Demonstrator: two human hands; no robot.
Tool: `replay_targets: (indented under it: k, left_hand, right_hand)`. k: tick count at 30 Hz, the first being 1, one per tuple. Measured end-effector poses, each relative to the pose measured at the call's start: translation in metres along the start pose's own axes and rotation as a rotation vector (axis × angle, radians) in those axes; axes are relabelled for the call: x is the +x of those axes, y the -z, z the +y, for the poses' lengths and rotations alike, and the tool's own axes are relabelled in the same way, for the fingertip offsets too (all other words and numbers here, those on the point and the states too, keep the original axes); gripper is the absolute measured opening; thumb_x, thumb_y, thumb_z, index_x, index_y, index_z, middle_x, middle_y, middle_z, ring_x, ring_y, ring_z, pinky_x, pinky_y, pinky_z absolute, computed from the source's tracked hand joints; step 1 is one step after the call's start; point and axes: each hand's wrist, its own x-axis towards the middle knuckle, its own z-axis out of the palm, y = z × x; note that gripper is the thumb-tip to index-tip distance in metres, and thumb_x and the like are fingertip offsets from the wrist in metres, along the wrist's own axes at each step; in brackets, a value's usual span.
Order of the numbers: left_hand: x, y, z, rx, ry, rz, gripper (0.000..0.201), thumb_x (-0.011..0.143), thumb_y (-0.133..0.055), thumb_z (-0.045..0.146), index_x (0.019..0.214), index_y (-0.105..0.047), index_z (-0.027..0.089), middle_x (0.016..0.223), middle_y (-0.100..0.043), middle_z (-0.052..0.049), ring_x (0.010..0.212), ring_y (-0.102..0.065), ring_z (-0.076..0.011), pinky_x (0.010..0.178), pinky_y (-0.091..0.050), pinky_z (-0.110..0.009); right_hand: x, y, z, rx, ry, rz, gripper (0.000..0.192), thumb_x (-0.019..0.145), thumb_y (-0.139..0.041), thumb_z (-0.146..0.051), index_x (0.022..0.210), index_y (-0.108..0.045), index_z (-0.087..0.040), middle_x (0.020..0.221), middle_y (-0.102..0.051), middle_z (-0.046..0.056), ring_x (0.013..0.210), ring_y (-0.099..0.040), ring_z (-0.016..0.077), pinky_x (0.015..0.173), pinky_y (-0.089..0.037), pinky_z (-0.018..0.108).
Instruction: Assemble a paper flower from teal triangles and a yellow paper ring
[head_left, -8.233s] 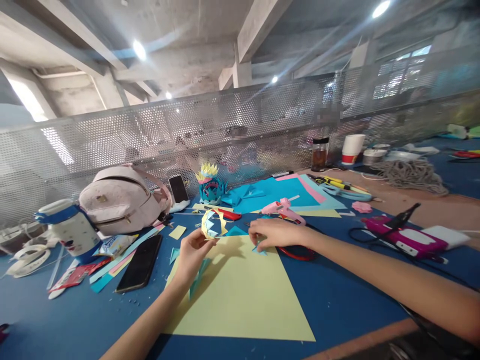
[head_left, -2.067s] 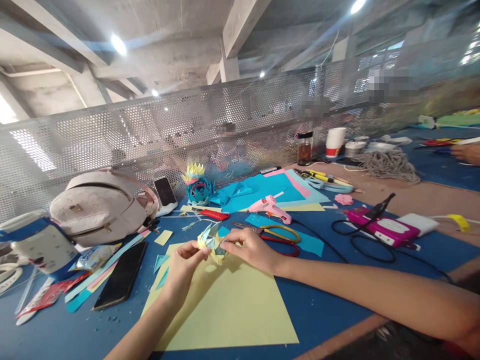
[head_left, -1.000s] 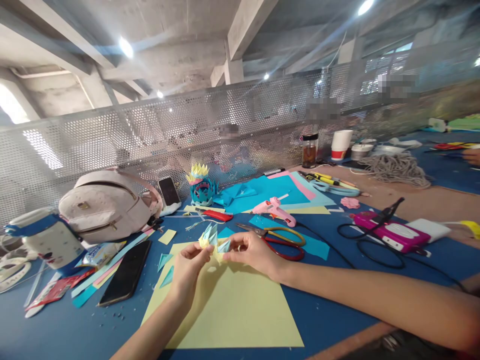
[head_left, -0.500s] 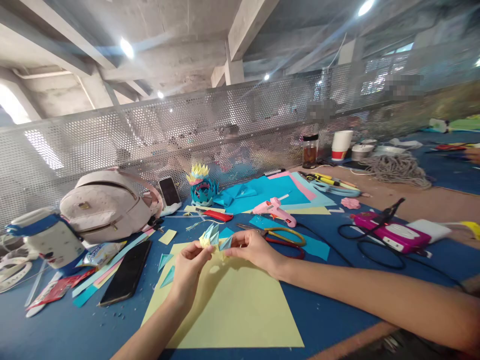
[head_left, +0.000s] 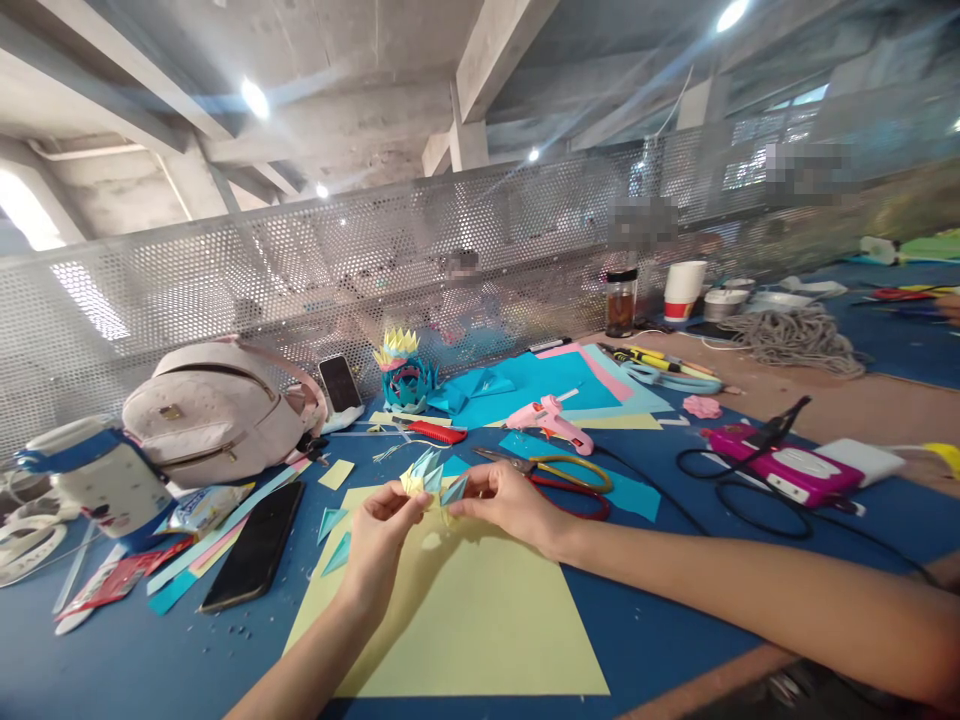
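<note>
In the head view, the left hand (head_left: pixel 384 525) is pinching a paper crown (head_left: pixel 422 475) over the yellow sheet's (head_left: pixel 480 620) far end; the right hand (head_left: pixel 504 502) is gripping a blue paper point (head_left: pixel 455 489) there. Scissors (head_left: pixel 523 464) are lying beyond the sheet.

Details lost behind the grip, at the edges and in the blur

The left hand (head_left: pixel 384 525) covers the lower left of the yellow-and-blue folded paper (head_left: pixel 421 476); the right hand (head_left: pixel 510 500) hides part of the blue piece (head_left: pixel 454 490), so whether these 2 touch cannot be told. The left forearm (head_left: pixel 315 645) masks some of the yellow sheet (head_left: pixel 480 610) and is cut off at bottom left; the right forearm (head_left: pixel 712 570) runs out at right. At the far right edge, a co-worker's hand (head_left: pixel 950 308) is blurred and cropped. People behind the perforated panel (head_left: pixel 300 270) are indistinct. Lettering on the snack wrapper (head_left: pixel 206 508) and dark specks (head_left: pixel 234 632) at lower left are too small to make out.
</note>
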Motion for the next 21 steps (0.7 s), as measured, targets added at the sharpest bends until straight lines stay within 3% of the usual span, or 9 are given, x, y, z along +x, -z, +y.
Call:
replay_targets:
  k: [4, 8, 10, 16, 21]
  left_hand:
    - [0.002, 0.002, 0.006, 0.063, -0.13, -0.08, 0.017, 0.072, -0.076, 0.034, 0.074, -0.067, 0.021, 0.079, -0.066, -0.001, 0.074, -0.059, -0.0169, 0.07, -0.046, -0.026]
    - [0.001, 0.01, 0.012, 0.382, -0.467, -0.131, 0.013, 0.075, -0.073, 0.025, 0.067, -0.065, 0.02, 0.076, -0.06, -0.002, 0.073, -0.056, -0.017, 0.069, -0.043, -0.025]
    - [-0.001, 0.013, 0.014, 0.527, -0.599, -0.127, 0.016, 0.078, -0.07, 0.019, 0.064, -0.062, 0.021, 0.074, -0.059, -0.002, 0.07, -0.055, -0.0167, 0.066, -0.043, -0.025]
    - [-0.009, 0.012, 0.014, 0.677, -0.899, -0.137, 0.018, 0.084, -0.058, 0.008, 0.074, -0.066, 0.021, 0.076, -0.063, -0.003, 0.069, -0.059, -0.0155, 0.064, -0.046, -0.023]
    - [-0.007, 0.014, 0.012, 0.69, -0.876, -0.189, 0.016, 0.085, -0.059, 0.009, 0.078, -0.066, 0.021, 0.085, -0.07, -0.004, 0.077, -0.065, -0.0155, 0.072, -0.05, -0.023]
  right_hand:
    - [0.001, 0.011, -0.004, -0.387, 0.365, 0.119, 0.022, 0.081, -0.071, -0.04, 0.083, -0.076, -0.018, 0.073, -0.069, 0.004, 0.068, -0.056, 0.0159, 0.06, -0.043, 0.025]
    - [0.001, 0.028, -0.011, -0.708, 0.853, 0.085, 0.022, 0.094, -0.054, -0.023, 0.091, -0.076, -0.022, 0.086, -0.074, 0.006, 0.08, -0.055, 0.0189, 0.072, -0.045, 0.03]
    - [0.001, 0.034, -0.013, -0.861, 1.001, 0.062, 0.025, 0.097, -0.05, -0.023, 0.095, -0.074, -0.023, 0.088, -0.075, 0.005, 0.078, -0.053, 0.0187, 0.071, -0.043, 0.031]
    - [0.004, 0.04, -0.01, -1.048, 1.216, 0.121, 0.028, 0.099, -0.045, -0.021, 0.09, -0.071, -0.022, 0.088, -0.074, 0.004, 0.08, -0.053, 0.0163, 0.069, -0.039, 0.029]
    - [0.006, 0.039, -0.011, -1.003, 1.26, 0.113, 0.017, 0.095, -0.054, -0.018, 0.09, -0.07, -0.018, 0.088, -0.074, 0.004, 0.082, -0.054, 0.0163, 0.071, -0.042, 0.028]
